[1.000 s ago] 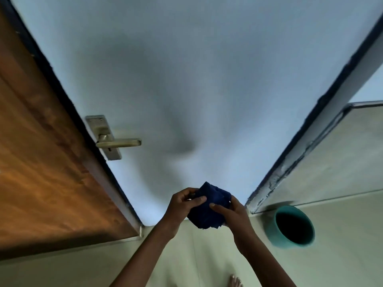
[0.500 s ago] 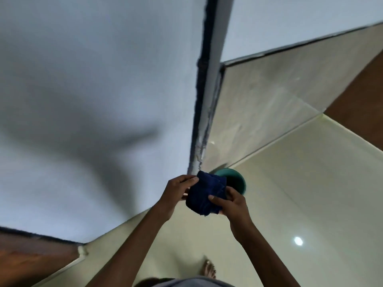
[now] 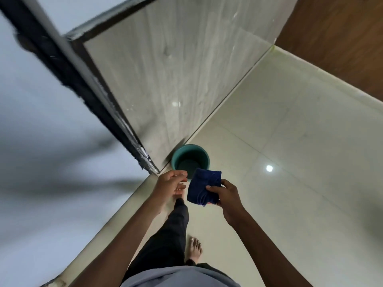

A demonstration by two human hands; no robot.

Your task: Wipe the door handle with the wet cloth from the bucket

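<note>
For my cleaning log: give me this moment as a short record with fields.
cloth: dark blue cloth, folded, held above the floor
right hand: right hand pinching the cloth
left hand: left hand open, beside the cloth, not touching it
bucket: teal bucket on the floor, against the wall
door handle: not in view

dim, soft indoor light. a small round glare spot point(image 3: 269, 168) shines on the glossy floor tiles point(image 3: 300, 141), and a fainter one sits on the grey wall panel point(image 3: 176, 69). broad, smeared shadows lie across the pale wall point(image 3: 41, 152) at left, which is motion-blurred. wide-angle distortion bends and tilts straight edges toward the borders.
</note>
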